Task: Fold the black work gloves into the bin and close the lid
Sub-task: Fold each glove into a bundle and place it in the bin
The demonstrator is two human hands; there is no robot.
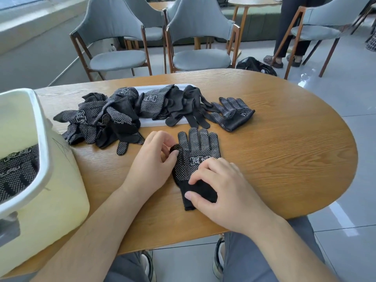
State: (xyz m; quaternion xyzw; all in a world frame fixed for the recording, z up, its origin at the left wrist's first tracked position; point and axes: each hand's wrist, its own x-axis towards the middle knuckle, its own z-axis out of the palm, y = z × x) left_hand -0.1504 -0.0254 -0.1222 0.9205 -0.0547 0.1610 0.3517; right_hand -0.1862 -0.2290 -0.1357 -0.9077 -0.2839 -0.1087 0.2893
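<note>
Head view: the glove (198, 151) you are working on lies flat on the table (284, 149), dotted palm up, fingers pointing to 12 o'clock and cuff to 6. Your left hand (154, 161) sits at the glove's 9 o'clock with curled fingers, pinching the glove's thumb between thumb and forefinger; only the tip of that thumb shows. Your right hand (221, 188) covers the 5 o'clock corner, fingers bent, thumb and forefinger gripping the cuff, and its knuckles hide the cuff's right edge and part of the printed mark.

At 11 o'clock from the glove is the pile (114, 115) of black gloves, tangled so that single ones cannot be counted. It lies across a white panel (162, 87); only the panel's far rim and a strip of its near edge show. One spare glove (234, 113) lies apart at 1 o'clock, palm up, its fingers touching the pile's loose ends.

The bin (61, 190) stands at 8 o'clock, pale yellow with a white rim, cut off by the left edge. Inside it, bin gloves (18, 169) show as a dark dotted patch; how they are folded cannot be made out.

Beyond the table, at 12 o'clock, stand grey chairs (120, 37). At 1 o'clock a black bag (254, 65) lies on the floor, half hidden by the table edge, and at 2 o'clock a person (289, 27) is visible from the waist down only.
</note>
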